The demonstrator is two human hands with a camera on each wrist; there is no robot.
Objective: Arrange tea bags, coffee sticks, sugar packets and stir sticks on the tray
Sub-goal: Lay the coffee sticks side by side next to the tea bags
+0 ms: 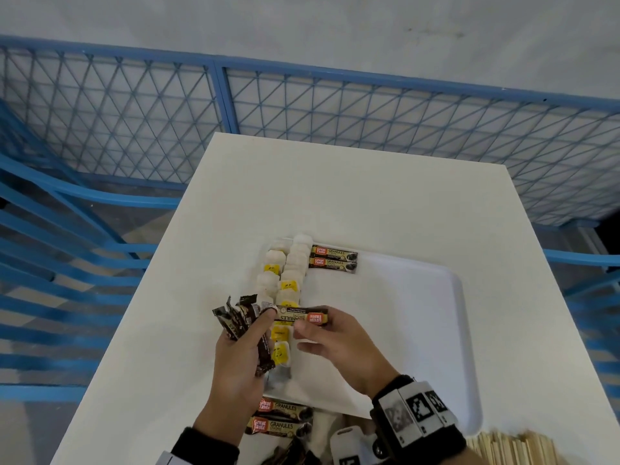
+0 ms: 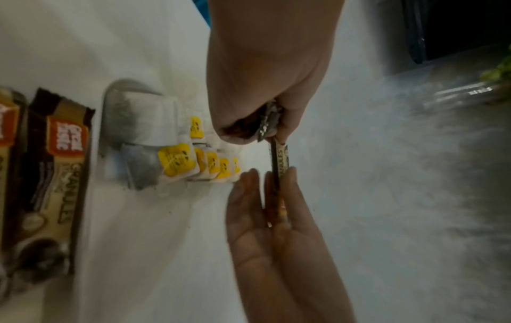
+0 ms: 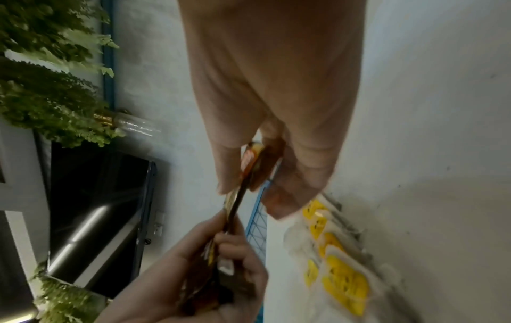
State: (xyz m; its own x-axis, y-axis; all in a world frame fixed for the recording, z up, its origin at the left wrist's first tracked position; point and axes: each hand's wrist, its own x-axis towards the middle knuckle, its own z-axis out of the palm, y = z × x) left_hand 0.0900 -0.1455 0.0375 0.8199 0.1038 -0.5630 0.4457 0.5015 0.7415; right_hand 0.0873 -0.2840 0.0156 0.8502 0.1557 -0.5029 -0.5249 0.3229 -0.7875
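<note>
We see the right hand [image 1: 339, 344] pinching the orange-labelled end of one coffee stick [image 1: 302, 316], while the left hand [image 1: 240, 357] grips a fanned bunch of coffee sticks [image 1: 240, 318] and touches that stick's other end with its index finger. How many sticks are in the bunch we cannot tell; they overlap. Both hands hover over the near left part of the white tray [image 1: 419, 313]. Two rows of tea bags [image 1: 285, 280] run along the tray's left edge, its near end hidden behind the hands; only some yellow tags show. Two coffee sticks [image 1: 333, 259] lie side by side at the tray's far edge, two more [image 1: 281, 417] on the desk [image 1: 335, 182] just off its near edge. Wooden stir sticks [image 1: 513, 448] are cut off at the desk's near right corner. Only the right wrist view shows green foliage [image 3: 49, 87] and a dark screen [image 3: 96, 207].
</note>
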